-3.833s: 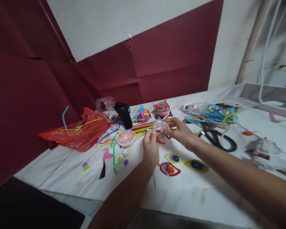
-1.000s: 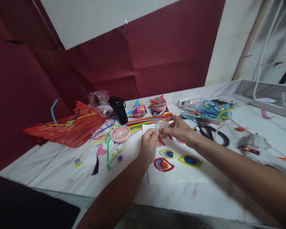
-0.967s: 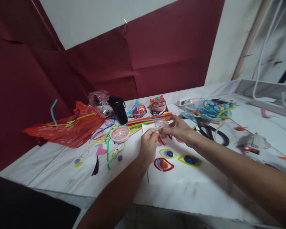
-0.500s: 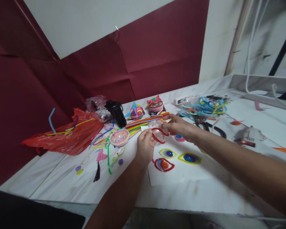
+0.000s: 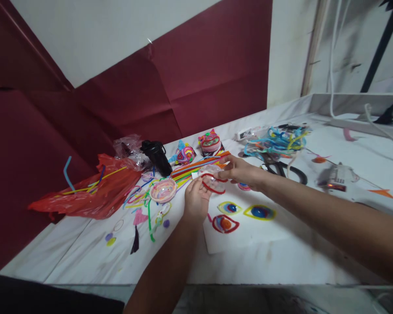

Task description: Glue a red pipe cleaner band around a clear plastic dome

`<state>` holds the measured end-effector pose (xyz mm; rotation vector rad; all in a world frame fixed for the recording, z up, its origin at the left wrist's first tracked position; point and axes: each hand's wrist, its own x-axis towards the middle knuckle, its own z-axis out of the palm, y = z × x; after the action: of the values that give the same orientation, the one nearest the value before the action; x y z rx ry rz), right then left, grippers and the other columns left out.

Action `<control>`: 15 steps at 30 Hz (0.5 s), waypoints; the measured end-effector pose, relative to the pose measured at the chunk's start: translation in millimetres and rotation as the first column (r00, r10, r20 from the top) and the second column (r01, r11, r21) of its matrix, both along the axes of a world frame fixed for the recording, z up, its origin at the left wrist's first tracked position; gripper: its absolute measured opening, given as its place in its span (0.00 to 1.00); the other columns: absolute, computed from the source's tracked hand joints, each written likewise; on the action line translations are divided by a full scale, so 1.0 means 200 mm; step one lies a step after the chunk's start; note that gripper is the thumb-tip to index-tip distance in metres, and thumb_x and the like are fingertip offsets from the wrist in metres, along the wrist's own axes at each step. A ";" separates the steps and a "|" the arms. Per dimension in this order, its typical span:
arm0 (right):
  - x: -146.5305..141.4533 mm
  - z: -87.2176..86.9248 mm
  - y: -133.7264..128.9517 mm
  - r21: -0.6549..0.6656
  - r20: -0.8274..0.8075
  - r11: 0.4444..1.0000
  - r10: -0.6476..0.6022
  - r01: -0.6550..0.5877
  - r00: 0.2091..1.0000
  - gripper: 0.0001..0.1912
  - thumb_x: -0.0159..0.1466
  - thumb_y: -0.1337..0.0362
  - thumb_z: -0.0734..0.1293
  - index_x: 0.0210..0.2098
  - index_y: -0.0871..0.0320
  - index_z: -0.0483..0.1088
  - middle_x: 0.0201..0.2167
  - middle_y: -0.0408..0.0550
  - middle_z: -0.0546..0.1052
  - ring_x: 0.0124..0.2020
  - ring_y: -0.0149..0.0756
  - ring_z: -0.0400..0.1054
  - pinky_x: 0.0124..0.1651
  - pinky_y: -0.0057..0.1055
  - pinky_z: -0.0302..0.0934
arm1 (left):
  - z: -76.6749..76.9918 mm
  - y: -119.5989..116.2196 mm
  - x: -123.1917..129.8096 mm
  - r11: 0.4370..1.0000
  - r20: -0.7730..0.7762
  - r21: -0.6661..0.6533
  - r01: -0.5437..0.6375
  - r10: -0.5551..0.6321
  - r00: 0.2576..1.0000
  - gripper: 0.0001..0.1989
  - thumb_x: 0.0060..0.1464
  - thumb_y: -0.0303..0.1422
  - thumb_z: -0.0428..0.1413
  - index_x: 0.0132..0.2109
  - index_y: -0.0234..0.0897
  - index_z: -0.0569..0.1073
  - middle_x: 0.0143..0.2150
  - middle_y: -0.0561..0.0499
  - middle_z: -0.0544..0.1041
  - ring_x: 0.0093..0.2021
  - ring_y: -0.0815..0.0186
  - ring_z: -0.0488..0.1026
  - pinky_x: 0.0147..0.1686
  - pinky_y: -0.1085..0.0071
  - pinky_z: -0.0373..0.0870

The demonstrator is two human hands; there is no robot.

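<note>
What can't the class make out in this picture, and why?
All in the head view:
Exact finger contacts of left hand and right hand on clear piece: too small.
Pink-and-blue disc: partly hidden by the right hand.
White device: dark marks too blurred to read.
Dark surface, lower left: cut off by picture edges.
</note>
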<state>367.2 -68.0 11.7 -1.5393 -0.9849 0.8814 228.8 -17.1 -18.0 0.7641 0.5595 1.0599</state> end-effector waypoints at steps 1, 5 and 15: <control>0.01 0.00 0.00 0.010 -0.005 1.000 0.007 -0.007 1.000 0.26 0.45 0.60 0.75 0.40 0.54 0.61 0.30 0.40 0.70 0.29 0.32 0.64 0.29 0.28 0.55 | 0.00 0.01 0.00 1.000 0.008 -0.020 -0.005 0.005 1.000 0.06 0.54 0.22 0.51 0.30 0.33 0.68 0.29 0.47 0.78 0.33 0.67 0.77 0.45 0.62 0.73; 0.01 -0.02 -0.01 0.059 0.007 0.998 -0.007 0.007 1.000 0.32 0.40 0.64 0.77 0.41 0.54 0.62 0.30 0.39 0.68 0.28 0.30 0.62 0.29 0.28 0.55 | 0.00 0.01 0.00 0.997 0.039 -0.074 0.009 -0.006 0.999 0.08 0.55 0.21 0.49 0.30 0.32 0.69 0.30 0.45 0.78 0.34 0.66 0.77 0.45 0.62 0.73; 0.04 -0.06 -0.01 0.138 -0.022 0.990 0.008 -0.005 1.000 0.31 0.40 0.65 0.77 0.40 0.53 0.62 0.31 0.39 0.68 0.31 0.32 0.64 0.34 0.30 0.58 | 0.02 0.02 0.00 0.987 0.024 -0.159 -0.025 0.030 0.999 0.08 0.57 0.22 0.49 0.34 0.31 0.72 0.34 0.43 0.78 0.36 0.66 0.77 0.44 0.65 0.75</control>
<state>374.2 -69.8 0.0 -1.4067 -1.0135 0.8162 228.4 -14.0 -13.5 0.6030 0.6257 1.0358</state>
